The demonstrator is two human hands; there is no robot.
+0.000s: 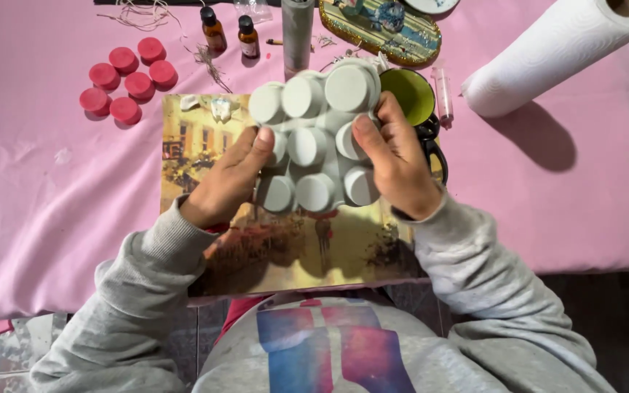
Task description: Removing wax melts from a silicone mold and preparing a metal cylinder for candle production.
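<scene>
Mould (314, 138), white silicone, inverted over the printed mat (198, 145): left hand (227, 178) and right hand (394, 160) both clamp its edges. I judge demoulding; next needs cavity pressing.

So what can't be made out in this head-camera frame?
- Pale grey silicone mould with round cups: its open side faces away, contents unseen.
- Green-lined dark mug: mostly hidden behind the mould and right hand.
- Left hand: fingers hidden behind the mould.
- White paper towel roll: end cut off by the frame edge.
</scene>
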